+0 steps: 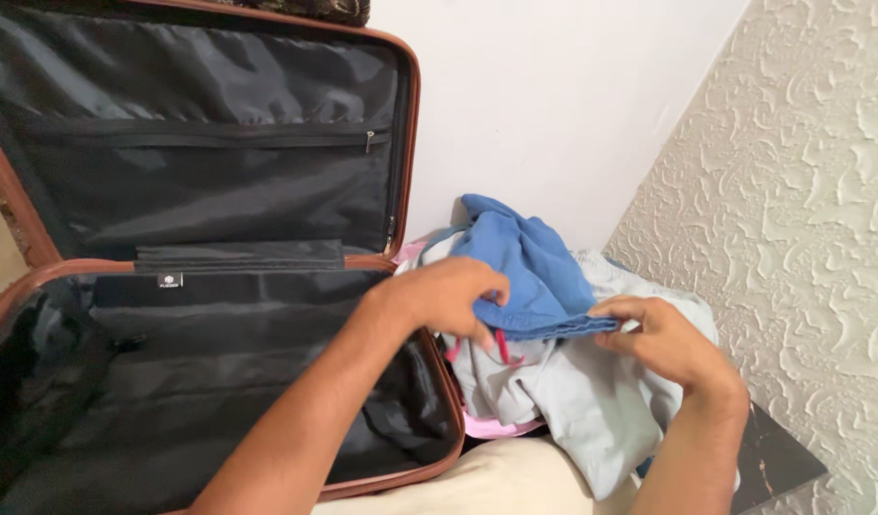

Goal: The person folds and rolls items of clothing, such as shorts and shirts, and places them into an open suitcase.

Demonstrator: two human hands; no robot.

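My left hand (448, 294) has its fingers (485, 336) curled down over the folded edge of a blue garment (525, 267), pinching the cloth where the fold begins. My right hand (663, 339) meets it from the other side, its fingers closed in a pinch on the same hemmed edge, so the strip of blue is stretched taut and flat between the two grips. Held this way the fold stays straight instead of sagging.

The blue garment sits on top of a heap of clothes just to the right of the suitcase. Under it lies a pale grey garment (572, 401) that spills toward me, with a pink cord (502, 345) showing just below my left fingers. A pink rim (501, 427) peeks out under the heap; I judge it to be a basket or tub holding the pile, though most of it is hidden.

To the left, touching the heap, an open suitcase (429, 343) with a brown shell lies flat, its lid propped upright against the white wall (553, 95). The black lining has a zipped pocket (219, 133) across the lid, and a small black rectangular label (170, 280) with pale marking sits at the hinge. The right-hand wall (801, 191) is rough, textured plaster.
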